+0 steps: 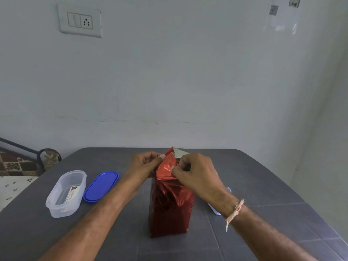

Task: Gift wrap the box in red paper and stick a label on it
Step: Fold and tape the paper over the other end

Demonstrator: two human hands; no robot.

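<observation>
A tall box wrapped in shiny red paper (170, 208) stands upright on the grey table (113, 232), near its middle. Loose red flaps (167, 166) stick up at the box's top, with a silver underside showing behind. My left hand (146, 165) pinches the left flap between thumb and fingers. My right hand (197, 173) pinches the right side of the same fold. A printed label (74, 193) lies inside a clear plastic container (66, 194) to the left.
A blue oval lid (101, 186) lies beside the clear container. A pale object (216, 209) is partly hidden behind my right wrist. The wall stands just past the table's far edge. A metal frame and patterned cloth (22, 162) sit at far left.
</observation>
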